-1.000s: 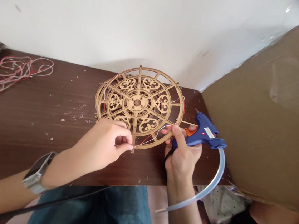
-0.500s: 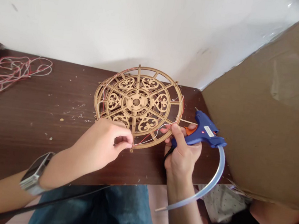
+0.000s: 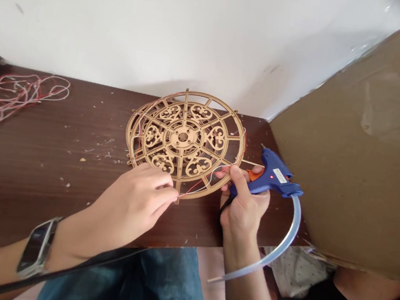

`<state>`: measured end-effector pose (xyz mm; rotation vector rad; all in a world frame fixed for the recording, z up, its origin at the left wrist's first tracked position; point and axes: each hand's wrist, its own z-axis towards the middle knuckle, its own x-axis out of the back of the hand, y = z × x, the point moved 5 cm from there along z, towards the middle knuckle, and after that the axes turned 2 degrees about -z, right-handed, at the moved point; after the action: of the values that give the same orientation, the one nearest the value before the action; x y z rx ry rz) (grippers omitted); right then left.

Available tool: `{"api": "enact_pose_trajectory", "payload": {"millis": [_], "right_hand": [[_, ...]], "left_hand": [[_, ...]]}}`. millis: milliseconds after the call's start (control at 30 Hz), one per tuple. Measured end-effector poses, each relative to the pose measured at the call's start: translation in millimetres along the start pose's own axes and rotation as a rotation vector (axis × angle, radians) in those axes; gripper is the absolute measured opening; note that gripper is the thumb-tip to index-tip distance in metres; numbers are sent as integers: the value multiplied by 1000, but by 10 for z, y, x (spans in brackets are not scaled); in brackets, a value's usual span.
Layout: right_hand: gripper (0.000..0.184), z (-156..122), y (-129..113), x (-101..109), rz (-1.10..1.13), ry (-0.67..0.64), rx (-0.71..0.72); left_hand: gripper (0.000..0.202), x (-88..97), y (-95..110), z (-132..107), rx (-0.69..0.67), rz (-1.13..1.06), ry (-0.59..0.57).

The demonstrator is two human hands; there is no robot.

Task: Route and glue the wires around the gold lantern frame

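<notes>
Red-and-white wire pinched in left hand at wooden wheel; right hand grips hot-glue gun, steadies wheel. Wire bows between hands; I'd tension it.

L hand pinched at lower rim of tan lattice wheel, on red/white wires running along it. R hand grips blue glue gun, red light on, nozzle pointing away; R thumb also on wheel rim. Clear glue stick curves from gun's rear, across R forearm. Dk brown worktop w/ tangled wire heap far L. Cardboard at R, white wall behind. Watch on L wrist.
</notes>
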<state>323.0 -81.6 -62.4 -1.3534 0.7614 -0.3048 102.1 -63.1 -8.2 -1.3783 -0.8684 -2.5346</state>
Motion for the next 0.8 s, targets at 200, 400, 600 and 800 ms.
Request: {"api": "enact_pose_trajectory", "payload": {"millis": [200,400,600,800], "right_hand": [[67,-5,1,5,8,2,-1],[67,0,-7,6,-8,2,3],[67,-1,-3,2,-13,8,-2],[67,-3,-8,3,-23,10,0]], "left_hand": [[27,16,-5,-10,-52,-5,37],[26,19,-7,-24,-97,-6,50],[25,-5,-37,-59,-85,-49,58],[23,-45,-61,-81,-71,-30,52]]}}
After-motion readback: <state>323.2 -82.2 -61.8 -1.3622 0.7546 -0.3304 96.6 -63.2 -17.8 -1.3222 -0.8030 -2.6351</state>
